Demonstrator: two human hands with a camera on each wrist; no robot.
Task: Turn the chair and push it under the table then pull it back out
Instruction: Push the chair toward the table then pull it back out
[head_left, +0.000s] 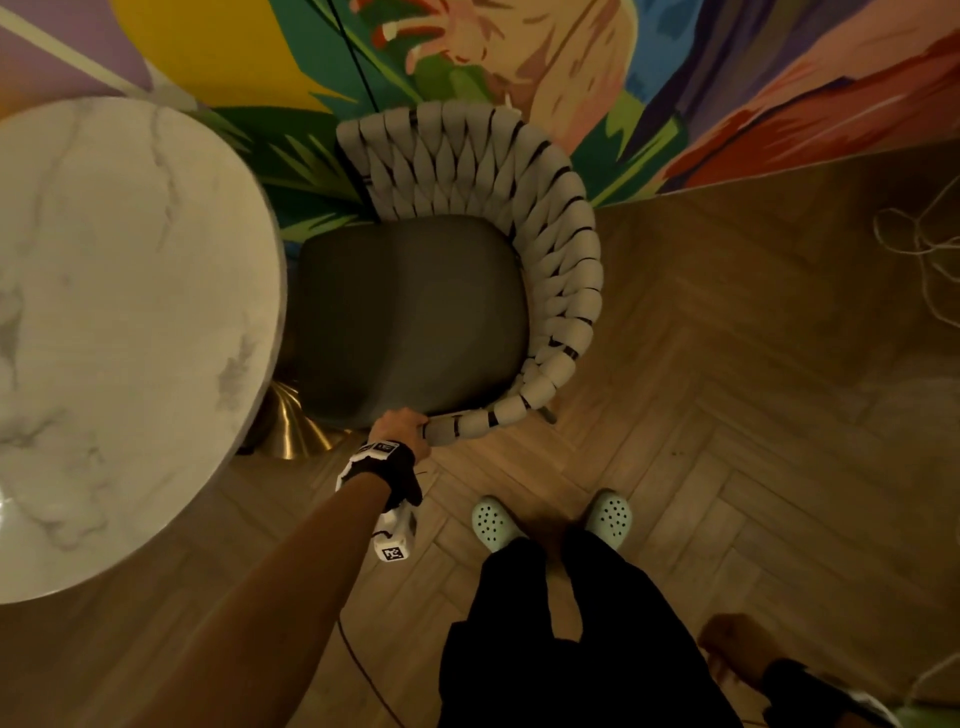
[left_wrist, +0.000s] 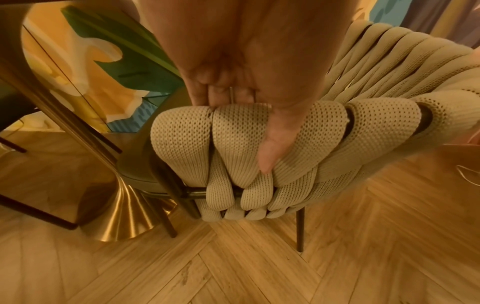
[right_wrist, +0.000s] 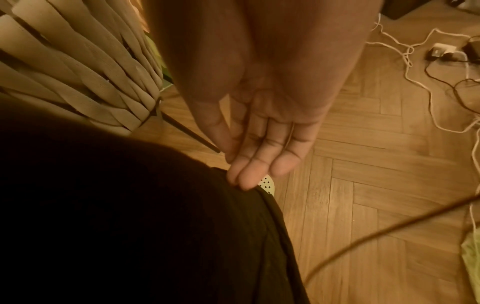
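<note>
The chair has a dark grey seat and a curved back of thick beige woven straps. It stands beside the round white marble table, its seat edge close to the table's rim. My left hand grips the near end of the woven back, thumb over the outside and fingers curled over the top edge. My right hand hangs at my side with straight fingers, holding nothing; in the head view it is blurred at the lower right.
The table's brass cone base sits just left of the chair's dark legs. A painted mural wall stands behind the chair. White and dark cables lie on the herringbone wood floor to the right. My feet in pale clogs stand behind the chair.
</note>
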